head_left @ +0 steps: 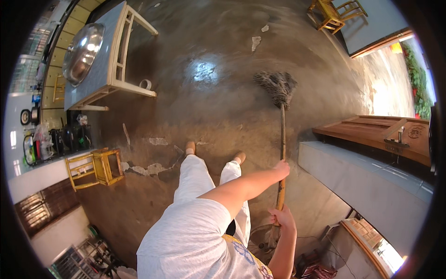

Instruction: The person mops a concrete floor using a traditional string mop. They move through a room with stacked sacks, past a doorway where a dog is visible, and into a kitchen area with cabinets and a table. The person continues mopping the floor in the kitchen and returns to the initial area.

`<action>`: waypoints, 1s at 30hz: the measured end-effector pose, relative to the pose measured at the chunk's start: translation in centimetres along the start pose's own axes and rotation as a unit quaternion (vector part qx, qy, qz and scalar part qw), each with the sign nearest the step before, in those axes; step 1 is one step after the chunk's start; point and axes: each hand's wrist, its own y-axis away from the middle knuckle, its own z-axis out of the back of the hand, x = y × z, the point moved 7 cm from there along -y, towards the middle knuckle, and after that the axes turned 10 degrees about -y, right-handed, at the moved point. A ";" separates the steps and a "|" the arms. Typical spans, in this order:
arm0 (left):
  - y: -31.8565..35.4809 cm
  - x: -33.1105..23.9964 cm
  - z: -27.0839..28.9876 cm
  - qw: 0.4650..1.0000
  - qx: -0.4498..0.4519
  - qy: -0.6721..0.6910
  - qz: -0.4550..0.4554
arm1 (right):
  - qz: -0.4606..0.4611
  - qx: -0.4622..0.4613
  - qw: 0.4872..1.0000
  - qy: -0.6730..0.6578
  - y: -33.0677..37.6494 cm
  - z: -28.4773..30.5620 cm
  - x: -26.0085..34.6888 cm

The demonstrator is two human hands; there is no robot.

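Note:
A mop (278, 87) with a dark grey string head lies on the wet concrete floor ahead and to the right. Its long wooden handle (283, 135) runs back toward me. My left arm reaches across to the right, and my left hand (281, 169) is closed around the middle of the handle. Nearer my body, my right hand (284, 216) is wrapped around the handle's lower part. The handle's near end is partly hidden by my right hand and forearm.
A white-framed table (118, 60) with a large metal basin (84, 55) stands at the far left. Small wooden chairs stand at left (100, 167) and far right (331, 16). A brown wooden door (371, 135) stands open at right. Cracks (146, 168) mark the floor.

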 end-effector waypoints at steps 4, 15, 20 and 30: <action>3.4 -0.5 0.5 0.998 -0.003 0.047 0.044 | -0.029 -0.014 0.994 0.102 2.1 -0.6 -0.9; 24.3 7.9 -2.2 0.952 -0.096 0.176 0.230 | -0.103 0.052 0.952 0.284 5.1 -15.2 -5.5; 40.0 13.5 -5.7 0.916 -0.131 0.226 0.305 | -0.129 0.086 0.923 0.353 7.7 -29.2 -8.9; 72.9 31.0 -16.7 0.844 -0.154 0.115 0.501 | -0.100 0.215 0.787 0.569 -3.4 -59.0 -17.1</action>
